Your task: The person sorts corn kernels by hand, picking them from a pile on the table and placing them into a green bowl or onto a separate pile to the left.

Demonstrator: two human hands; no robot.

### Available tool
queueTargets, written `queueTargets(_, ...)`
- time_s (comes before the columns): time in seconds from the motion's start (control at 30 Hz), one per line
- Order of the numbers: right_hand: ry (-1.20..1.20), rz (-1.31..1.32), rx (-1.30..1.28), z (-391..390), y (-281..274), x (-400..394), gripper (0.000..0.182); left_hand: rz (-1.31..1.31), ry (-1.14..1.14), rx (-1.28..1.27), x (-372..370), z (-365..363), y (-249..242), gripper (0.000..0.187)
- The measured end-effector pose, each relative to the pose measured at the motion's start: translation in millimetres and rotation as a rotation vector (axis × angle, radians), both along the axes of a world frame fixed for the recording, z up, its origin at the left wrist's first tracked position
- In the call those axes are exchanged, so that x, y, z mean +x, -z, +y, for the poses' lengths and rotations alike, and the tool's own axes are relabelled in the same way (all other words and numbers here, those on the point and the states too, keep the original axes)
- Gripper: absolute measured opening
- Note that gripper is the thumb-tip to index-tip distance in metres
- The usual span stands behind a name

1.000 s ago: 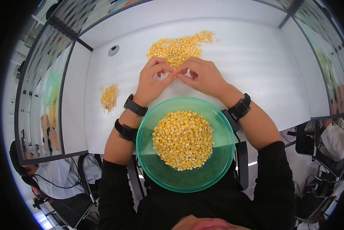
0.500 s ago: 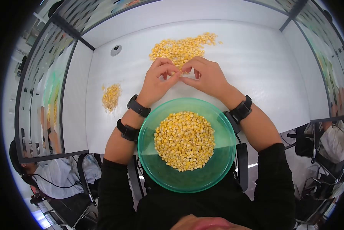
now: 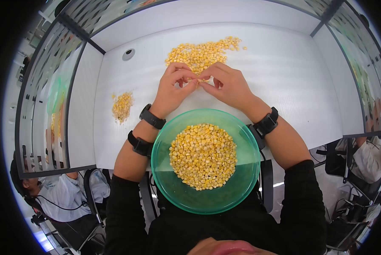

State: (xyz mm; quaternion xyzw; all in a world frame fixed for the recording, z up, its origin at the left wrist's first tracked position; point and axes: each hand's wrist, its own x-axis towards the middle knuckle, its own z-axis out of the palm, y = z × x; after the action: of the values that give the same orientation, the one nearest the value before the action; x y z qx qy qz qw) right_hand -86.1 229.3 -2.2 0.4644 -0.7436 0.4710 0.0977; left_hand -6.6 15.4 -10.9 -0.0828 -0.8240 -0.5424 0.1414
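My left hand (image 3: 176, 88) and my right hand (image 3: 227, 88) meet fingertip to fingertip over the white table, just below a spread pile of yellow corn kernels (image 3: 199, 53). Both are closed in a pinch, thumb against forefinger. A bit of yellow, a corn kernel (image 3: 203, 80), shows between the fingertips; the fingers partly cover it. Nearer to me, between my forearms, a translucent green bowl (image 3: 207, 202) holds a large heap of kernels (image 3: 204, 156).
A small pile of paler bits (image 3: 122, 107) lies on the table (image 3: 284, 97) at the left, below a round cable grommet (image 3: 128, 54). White partition walls (image 3: 85, 110) border the table. Seated people (image 3: 67, 195) are at both sides, beyond the partitions.
My fingertips have drawn slightly closer together, and more yellow shows between them. The bowl and the piles look the same.
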Motion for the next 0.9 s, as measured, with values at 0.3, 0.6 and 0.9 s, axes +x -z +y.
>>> queueTargets(0.3, -0.001, 0.001, -0.024, -1.2, 0.9, 0.2, 0.013, 0.032, -0.037, 0.05, -0.6, 2.1, 0.3, 0.009)
queueTargets(0.6, -0.033, 0.007, -0.014, -0.7, -0.3, 1.2, 0.011, 0.038, -0.013, 0.017, -0.9, 0.3, -0.2, 0.01)
queueTargets(0.9, -0.059, 0.04, -0.002, -0.2, -1.0, 1.4, 0.01, 0.03, 0.001, -0.038, 1.3, 0.6, -4.9, 0.01)
